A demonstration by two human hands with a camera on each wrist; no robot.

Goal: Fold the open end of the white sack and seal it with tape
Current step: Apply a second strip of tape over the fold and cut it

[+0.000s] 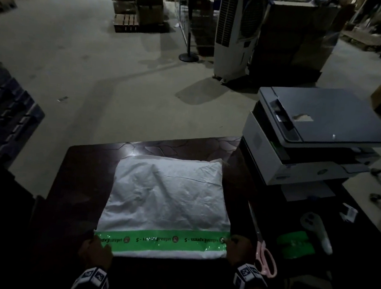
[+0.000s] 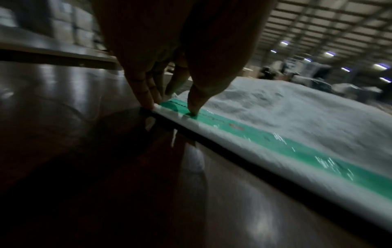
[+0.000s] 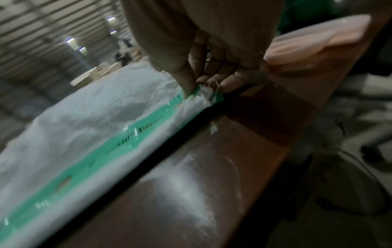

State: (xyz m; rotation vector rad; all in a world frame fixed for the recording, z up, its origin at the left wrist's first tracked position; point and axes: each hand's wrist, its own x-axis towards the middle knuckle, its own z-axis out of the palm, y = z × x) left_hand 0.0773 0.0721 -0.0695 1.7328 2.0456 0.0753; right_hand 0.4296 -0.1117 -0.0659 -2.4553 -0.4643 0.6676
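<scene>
The white sack [image 1: 168, 193] lies flat on the dark table [image 1: 83, 180], its near end folded over. A strip of green printed tape [image 1: 159, 240] runs across the fold from side to side. My left hand [image 1: 95, 249] is at the tape's left end. In the left wrist view the hand [image 2: 169, 109] has its thumb pressing down on the tape [image 2: 275, 141], with straight fingers [image 2: 148, 104] against the sack's [image 2: 297, 114] corner edge. My right hand [image 1: 238, 246] is at the right end. There the hand [image 3: 201, 89] pinches the sack's [image 3: 95, 114] corner, thumb on the tape [image 3: 118, 144].
Pink-handled scissors [image 1: 265, 256] lie just right of my right hand. Beyond them are a green tape roll [image 1: 296, 244] and a white handheld device [image 1: 316, 231]. A printer [image 1: 313, 137] stands at the table's far right. The warehouse floor and an air cooler [image 1: 237, 32] lie beyond.
</scene>
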